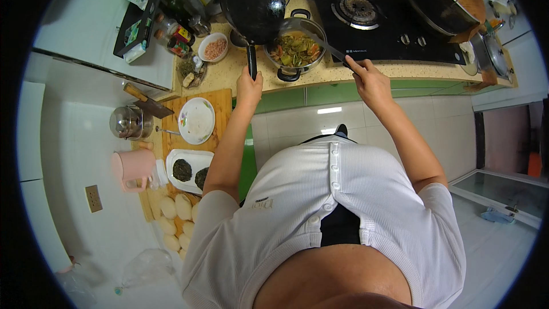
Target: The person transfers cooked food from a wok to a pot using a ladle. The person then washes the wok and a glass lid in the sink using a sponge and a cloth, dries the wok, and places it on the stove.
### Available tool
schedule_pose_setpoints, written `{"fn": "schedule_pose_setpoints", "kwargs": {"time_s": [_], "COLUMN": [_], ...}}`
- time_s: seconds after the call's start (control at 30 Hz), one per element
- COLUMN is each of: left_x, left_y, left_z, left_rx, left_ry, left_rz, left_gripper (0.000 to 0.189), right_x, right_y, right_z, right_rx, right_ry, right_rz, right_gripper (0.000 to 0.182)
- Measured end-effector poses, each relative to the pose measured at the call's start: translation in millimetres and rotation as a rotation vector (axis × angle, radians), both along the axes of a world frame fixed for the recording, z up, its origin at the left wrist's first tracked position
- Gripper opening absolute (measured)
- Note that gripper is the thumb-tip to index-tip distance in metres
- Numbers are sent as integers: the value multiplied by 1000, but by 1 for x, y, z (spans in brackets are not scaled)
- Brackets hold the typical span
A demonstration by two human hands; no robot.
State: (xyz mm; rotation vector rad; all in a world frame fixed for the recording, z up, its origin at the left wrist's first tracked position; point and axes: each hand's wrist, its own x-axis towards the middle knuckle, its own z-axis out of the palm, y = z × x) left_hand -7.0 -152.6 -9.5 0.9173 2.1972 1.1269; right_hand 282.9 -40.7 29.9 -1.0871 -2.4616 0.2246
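Observation:
My left hand (249, 88) grips the handle of a black wok (253, 0), which is raised and tilted on its side above the counter. Just right of the wok stands a steel pot (321, 58) with black side handles, holding cooked vegetables (297, 50). In my right hand (371, 83) is the dark handle of a spatula (328, 47). Its shaft slants up and left over the pot's rim, and its far end lies near the wok's lower right edge. Whether the spatula touches the wok or the food, I cannot tell.
A gas stove (386, 21) lies to the right, a large dark pan (433, 6) at its far end. On the left are a bowl of peanuts (214, 47), a cleaver (150, 105), a floral plate (196, 121), a white tray (188, 159), dough pieces (183, 207) and a pink pitcher (133, 167).

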Motion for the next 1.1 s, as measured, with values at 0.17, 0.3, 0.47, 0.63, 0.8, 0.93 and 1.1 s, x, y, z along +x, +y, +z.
{"fn": "schedule_pose_setpoints", "kwargs": {"time_s": [0.17, 0.3, 0.47, 0.63, 0.8, 0.93, 1.1], "left_x": [-23, -21, -11, -5, -3, -5, -20], "left_y": [-4, -3, -1, 2, 4, -3, -22], "left_z": [-19, -10, 7, 2, -2, -3, -6], "left_rx": [47, 78, 184, 223, 253, 236, 281], "left_ry": [182, 19, -211, -374, -413, -409, -421], "left_rz": [-4, -25, -48, -86, -105, -68, -33], "left_gripper": [24, 24, 18, 16, 17, 18, 17], "right_x": [25, 60, 61, 63, 57, 53, 49], "right_y": [-6, 2, 10, 8, 10, -3, -18], "right_z": [10, -1, 7, 17, 14, -22, -53], "right_rx": [-115, -733, -1271, -1384, -1163, -672, -468], "right_ry": [-29, 360, 562, 735, 620, 553, 305], "right_rz": [-7, -75, -137, -61, -84, -28, -16], "right_gripper": [42, 43, 42, 45, 44, 44, 45]}}
